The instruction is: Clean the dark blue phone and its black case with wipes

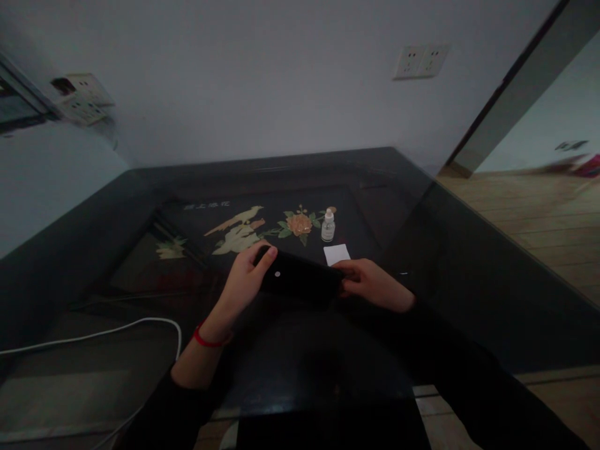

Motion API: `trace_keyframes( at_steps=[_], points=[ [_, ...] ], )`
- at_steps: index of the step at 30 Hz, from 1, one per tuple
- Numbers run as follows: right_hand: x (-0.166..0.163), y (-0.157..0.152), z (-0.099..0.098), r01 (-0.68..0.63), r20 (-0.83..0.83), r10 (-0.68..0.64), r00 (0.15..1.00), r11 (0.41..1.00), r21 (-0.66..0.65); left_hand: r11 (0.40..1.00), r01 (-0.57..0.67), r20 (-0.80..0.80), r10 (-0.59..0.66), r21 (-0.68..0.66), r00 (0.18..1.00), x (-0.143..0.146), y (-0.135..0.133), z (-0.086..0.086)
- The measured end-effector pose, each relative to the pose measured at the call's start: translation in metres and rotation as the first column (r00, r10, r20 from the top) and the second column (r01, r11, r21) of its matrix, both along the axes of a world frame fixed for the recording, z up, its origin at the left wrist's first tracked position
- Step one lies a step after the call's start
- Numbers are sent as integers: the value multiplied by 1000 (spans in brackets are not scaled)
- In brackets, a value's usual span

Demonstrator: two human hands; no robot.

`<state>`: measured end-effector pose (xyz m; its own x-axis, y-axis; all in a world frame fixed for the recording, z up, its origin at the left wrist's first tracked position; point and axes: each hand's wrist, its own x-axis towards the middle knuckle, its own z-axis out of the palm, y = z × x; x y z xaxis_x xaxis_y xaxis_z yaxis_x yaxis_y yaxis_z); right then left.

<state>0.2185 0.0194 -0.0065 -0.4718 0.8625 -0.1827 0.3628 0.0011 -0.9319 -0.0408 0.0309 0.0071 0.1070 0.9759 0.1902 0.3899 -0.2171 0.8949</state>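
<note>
A dark, flat smartphone (302,278) is held sideways between my two hands, low above the black table. A small round, striped light mark like a fingerprint icon shows near its left end. My left hand (246,272) grips the left end, thumb on the face and fingers behind. At the right end, my right hand (370,283) is closed with its fingertips on the edge. Just beyond the right hand lies a small white square piece (336,254), its near edge partly hidden. Behind it stands a small clear dropper bottle (328,227) with a white cap.
The glossy black table (469,300) has an inlaid bird and flower picture (299,225). A white cable (140,321) curves in at the left. Wall sockets (420,61) are on the wall behind, with more sockets (87,100) at the left.
</note>
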Motion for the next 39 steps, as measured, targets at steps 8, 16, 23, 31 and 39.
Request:
trace_keyframes(
  at_steps=[8, 16, 23, 31, 39],
  points=[
    [5, 2, 3, -115, -126, 103, 987, 989, -98, 998, -64, 16, 63, 30, 998, 2, -2, 1],
    [0, -3, 8, -15, 26, 13, 1000, 997, 78, 999, -44, 57, 45, -8, 997, 1, -5, 5],
    [7, -7, 18, -141, -80, 138, 987, 990, -31, 984, -10, 283, 61, -177, 957, -5, -3, 3],
    [4, -7, 17, 81, -271, -90, 958, 996, -44, 922, -73, 552, 290, -380, 782, 4, 1, -3],
    [-9, -1, -9, 445, -141, -430, 892, 781, 439, 909, -9, 654, 307, -417, 691, 35, -22, -13]
  ],
)
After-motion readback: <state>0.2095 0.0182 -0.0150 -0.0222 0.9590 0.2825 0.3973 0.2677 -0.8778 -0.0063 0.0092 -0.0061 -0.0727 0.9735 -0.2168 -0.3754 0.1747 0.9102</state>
